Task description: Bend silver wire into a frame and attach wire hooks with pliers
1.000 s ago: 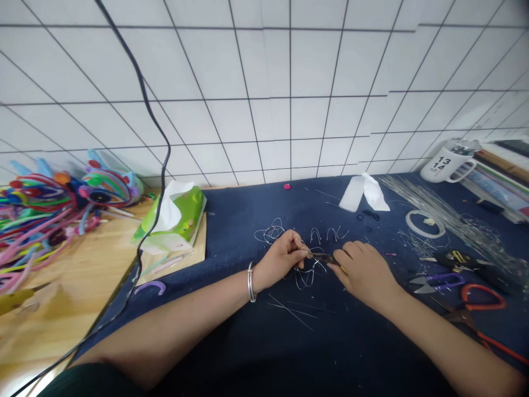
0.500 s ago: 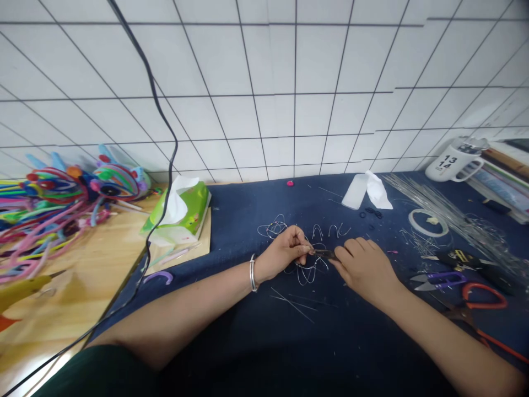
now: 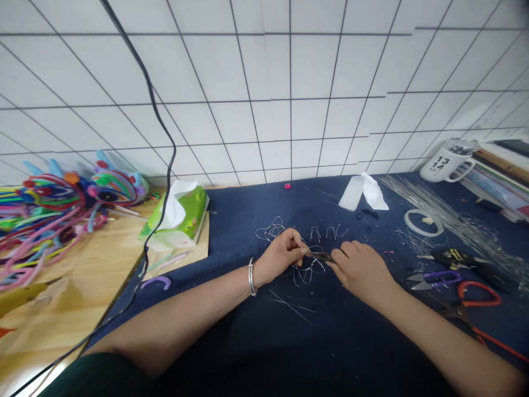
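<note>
My left hand point(image 3: 285, 255), with a silver bangle at the wrist, pinches thin silver wire point(image 3: 303, 274) between thumb and fingers over the dark blue cloth. Closed round the handles of small dark pliers point(image 3: 323, 256) is my right hand point(image 3: 359, 270), just to the right. The pliers' tip points left and meets the wire at my left fingertips. Bent wire loops hang below and beside my left hand. Behind it lie another tangle of wire point(image 3: 270, 229) and a few curved wire pieces point(image 3: 315, 233). The pliers' handles are mostly hidden in my palm.
Left: a green tissue pack point(image 3: 192, 212), a black cable point(image 3: 171, 160), colourful pipe-cleaner pieces point(image 3: 49, 220). Right: a tape ring point(image 3: 424, 223), long wires point(image 3: 425, 204), purple scissors point(image 3: 438, 279), red-handled cutters point(image 3: 479, 294), a white mug point(image 3: 444, 164). Straight wires point(image 3: 289, 303) lie in front.
The view has shifted slightly. The pliers have drawn back a little from my left fingertips, so more of their jaws shows. Both hands keep their hold.
</note>
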